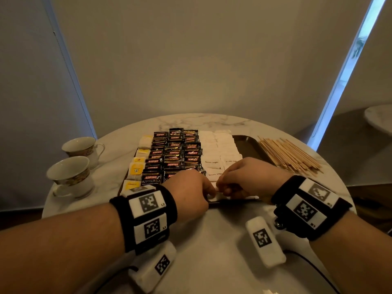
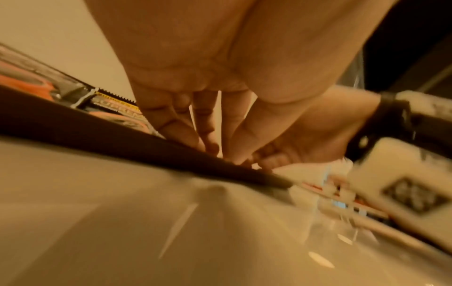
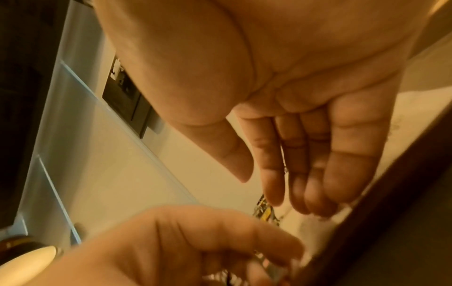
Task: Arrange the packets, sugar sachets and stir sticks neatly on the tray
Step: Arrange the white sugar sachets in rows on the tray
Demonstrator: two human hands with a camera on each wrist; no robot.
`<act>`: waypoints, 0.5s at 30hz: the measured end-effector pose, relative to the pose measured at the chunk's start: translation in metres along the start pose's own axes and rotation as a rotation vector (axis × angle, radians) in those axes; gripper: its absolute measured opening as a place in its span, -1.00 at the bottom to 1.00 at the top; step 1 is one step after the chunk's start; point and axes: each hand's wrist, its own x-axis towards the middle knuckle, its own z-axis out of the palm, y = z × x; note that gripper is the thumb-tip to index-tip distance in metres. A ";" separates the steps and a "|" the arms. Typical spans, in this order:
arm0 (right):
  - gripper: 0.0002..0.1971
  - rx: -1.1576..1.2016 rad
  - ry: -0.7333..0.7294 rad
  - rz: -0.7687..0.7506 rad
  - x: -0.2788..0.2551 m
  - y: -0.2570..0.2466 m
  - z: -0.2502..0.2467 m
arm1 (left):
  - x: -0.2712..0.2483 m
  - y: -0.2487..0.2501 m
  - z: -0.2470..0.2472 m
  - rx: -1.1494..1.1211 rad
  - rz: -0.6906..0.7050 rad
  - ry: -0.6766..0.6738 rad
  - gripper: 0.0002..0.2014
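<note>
A dark tray (image 1: pixel 248 147) on the round marble table holds rows of black Kopiko packets (image 1: pixel 174 153), yellow tea bags (image 1: pixel 136 168) along its left side and two columns of white sugar sachets (image 1: pixel 220 145). Wooden stir sticks (image 1: pixel 290 153) lie in a loose pile on the table right of the tray. Both hands meet at the tray's near edge. My left hand (image 1: pixel 212 193) pinches a white sachet (image 1: pixel 214 197) with thumb and fingertips (image 2: pixel 232 158). My right hand (image 1: pixel 224 188) rests straight fingers (image 3: pixel 305 203) on the sachets beside it.
Two empty teacups (image 1: pixel 70 175) (image 1: pixel 82 147) stand on the table left of the tray. The tray's right end is bare. A second small table (image 1: pixel 379 115) shows at the far right. The tray's near rim (image 2: pixel 122 139) lies just under my wrists.
</note>
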 end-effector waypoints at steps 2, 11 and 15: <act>-0.85 0.130 0.051 -0.040 -0.003 0.003 -0.007 | 0.000 0.005 0.003 0.097 0.006 -0.010 -0.59; -0.37 0.786 0.313 -0.002 0.004 0.038 -0.022 | -0.003 0.025 -0.001 0.238 -0.012 -0.058 -0.43; -0.74 0.806 0.214 0.005 -0.003 0.033 -0.012 | -0.001 0.030 -0.002 0.239 -0.039 -0.051 -0.48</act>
